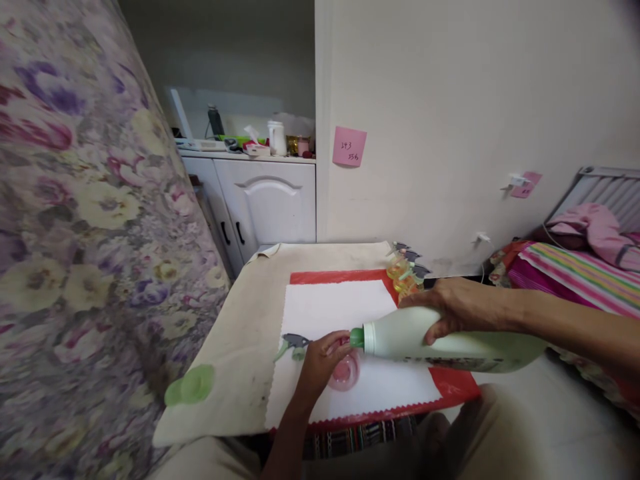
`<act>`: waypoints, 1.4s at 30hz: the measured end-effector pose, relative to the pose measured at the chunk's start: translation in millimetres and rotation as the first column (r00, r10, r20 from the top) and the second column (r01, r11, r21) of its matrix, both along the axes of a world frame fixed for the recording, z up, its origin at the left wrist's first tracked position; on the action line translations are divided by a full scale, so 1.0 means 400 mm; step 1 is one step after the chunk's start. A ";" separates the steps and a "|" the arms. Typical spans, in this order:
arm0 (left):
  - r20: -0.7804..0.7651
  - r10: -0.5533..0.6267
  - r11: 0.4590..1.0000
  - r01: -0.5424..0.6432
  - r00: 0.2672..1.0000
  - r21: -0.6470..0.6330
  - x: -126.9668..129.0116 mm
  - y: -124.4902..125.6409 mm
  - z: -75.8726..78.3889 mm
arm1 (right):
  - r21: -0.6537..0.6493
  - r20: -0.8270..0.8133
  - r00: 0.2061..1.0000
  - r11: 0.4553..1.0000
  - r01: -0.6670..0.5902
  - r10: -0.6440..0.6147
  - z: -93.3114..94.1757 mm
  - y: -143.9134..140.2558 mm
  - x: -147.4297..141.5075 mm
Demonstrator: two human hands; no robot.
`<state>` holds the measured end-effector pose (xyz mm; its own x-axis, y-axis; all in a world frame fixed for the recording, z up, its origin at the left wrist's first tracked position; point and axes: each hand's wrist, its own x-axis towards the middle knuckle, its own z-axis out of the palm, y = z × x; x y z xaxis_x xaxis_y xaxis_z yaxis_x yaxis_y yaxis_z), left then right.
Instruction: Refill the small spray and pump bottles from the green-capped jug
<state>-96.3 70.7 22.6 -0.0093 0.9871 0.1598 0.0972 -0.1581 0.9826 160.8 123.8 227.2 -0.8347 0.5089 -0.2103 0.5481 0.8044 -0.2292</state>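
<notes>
Right hand grasps the detergent bottle, tipped flat, spout over a small pink bottle that the left hand grasps on the desk's white cloth. Best: tilt slowly, spout centred, pink bottle steadied.

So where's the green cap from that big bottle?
The green cap lies on the beige cloth near the table's front left corner, left of the left hand and the white sheet, close to the floral fabric.
</notes>
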 end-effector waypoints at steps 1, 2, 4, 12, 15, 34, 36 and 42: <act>-0.001 0.003 1.000 -0.003 1.000 0.000 0.000 0.000 -0.001 | 0.004 -0.003 1.000 1.000 -0.003 0.003 0.000 0.000 0.001; -0.001 0.006 1.000 -0.006 1.000 0.000 0.000 0.001 -0.002 | 0.006 -0.006 1.000 1.000 -0.007 0.007 -0.001 0.000 0.001; -0.003 0.009 1.000 -0.009 1.000 0.001 0.000 0.001 -0.005 | 0.006 -0.003 1.000 1.000 -0.006 0.006 -0.001 0.001 0.001; -0.024 0.004 1.000 -0.004 1.000 0.010 -0.003 0.003 -0.012 | -0.010 0.021 1.000 1.000 0.021 -0.021 0.010 -0.002 -0.007; -0.032 -0.001 1.000 0.001 0.999 0.015 -0.003 0.004 -0.012 | -0.016 0.023 0.999 1.000 0.027 -0.027 0.014 -0.004 -0.008; -0.039 -0.005 1.000 0.006 0.999 0.017 -0.007 0.003 -0.014 | -0.004 0.027 0.999 1.000 0.021 -0.021 0.008 0.001 -0.005; -0.038 -0.010 1.000 0.010 0.999 0.019 -0.007 0.002 -0.013 | -0.012 0.027 0.999 0.999 0.030 -0.030 0.012 -0.001 -0.007; -0.041 -0.007 1.000 0.007 0.999 0.019 -0.007 0.007 -0.017 | -0.020 0.025 0.999 1.000 0.023 -0.023 0.013 -0.002 -0.007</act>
<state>-99.0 73.6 15.9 0.0045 0.9839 0.1789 0.1364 -0.1778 0.9746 158.1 123.0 232.6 -0.8172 0.5235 -0.2413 0.5723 0.7867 -0.2315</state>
